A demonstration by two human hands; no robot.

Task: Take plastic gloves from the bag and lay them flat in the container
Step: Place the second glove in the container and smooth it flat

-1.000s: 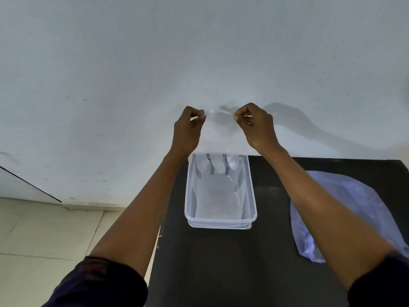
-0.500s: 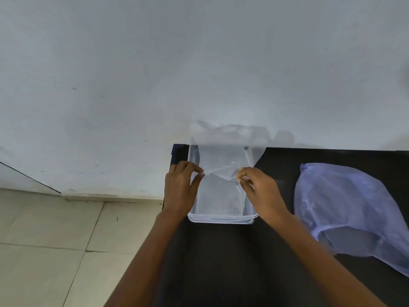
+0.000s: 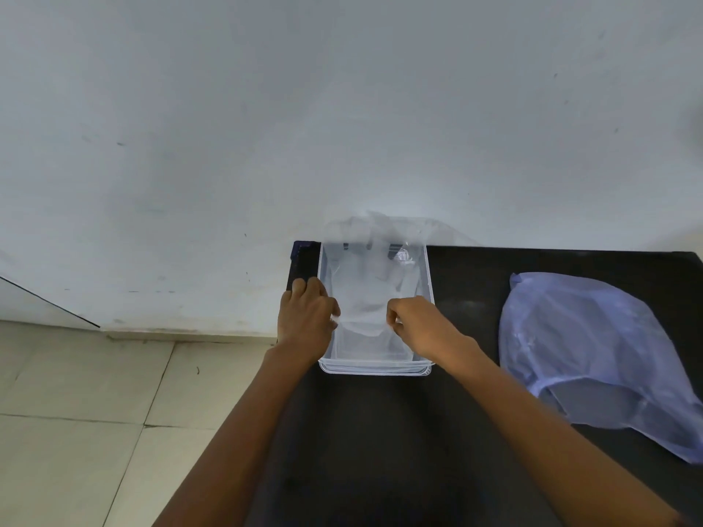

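Left hand (image 3: 306, 317): fingers curled, pinching the near left corner of a thin plastic glove (image 3: 371, 298) at the left wall of the container (image 3: 374, 368). Right hand (image 3: 416, 325): likewise pinched on the near right corner of the same glove, over the right side of the container. Both hands are clenched on the film, not released.

Change noted: a second ago both hands were raised in front of the wall, holding the glove stretched between them well above the container. They have since come down to rim level, and the glove now drapes from the pinch points into the container, its far end rising against the back wall and spilling slightly over the far rim. The far portion is blurred, so its exact lie cannot be determined.

Assessment: the glove has passed from being spread in the air to being laid down. It is inside the container but not yet flat, and neither corner has been let go. Whether other gloves already lie beneath it cannot be told through the clear plastic.

Surroundings: the container sits at the far left of the dark surface (image 3: 380, 431), against the wall. The bag (image 3: 593, 355), bluish and translucent, lies well apart to the right, mouth toward the person, untouched by either hand.
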